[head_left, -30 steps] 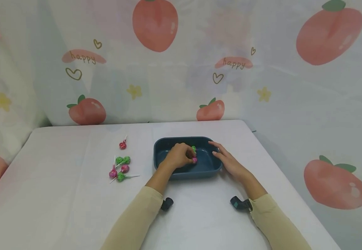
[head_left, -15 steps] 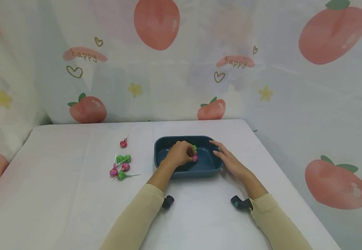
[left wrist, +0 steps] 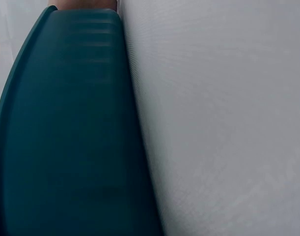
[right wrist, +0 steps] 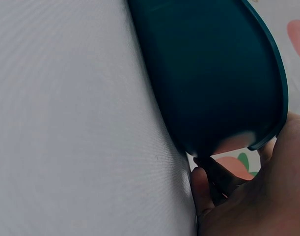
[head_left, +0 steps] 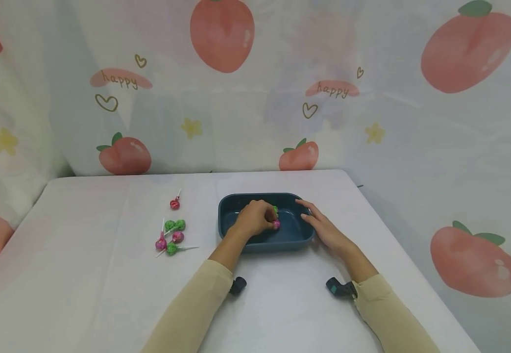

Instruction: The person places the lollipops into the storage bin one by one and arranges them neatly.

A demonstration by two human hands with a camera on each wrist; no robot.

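A dark teal tray (head_left: 277, 246) stands on the table. My left hand (head_left: 253, 218) reaches into it, thumb and fingers pinching a pink lollipop (head_left: 276, 224) by its visible head; the stick is hidden. Behind these fingers a bit of a green lollipop (head_left: 275, 209) shows. My right hand (head_left: 326, 230) holds the tray's right end, with digits over the rim and other fingers outside, below it. Seen from the right wrist, the hand (right wrist: 267, 191) is close around the tray's end wall (right wrist: 213, 78). The left wrist view has mostly the tray's side (left wrist: 66, 123).
Left of the tray, several green lollipops (head_left: 172, 248) and pink lollipops (head_left: 160, 243) lie clustered on the white table (head_left: 83, 274). Behind them is a single red lollipop (head_left: 175, 203). A peach-printed curtain (head_left: 246, 113) hangs behind the table.
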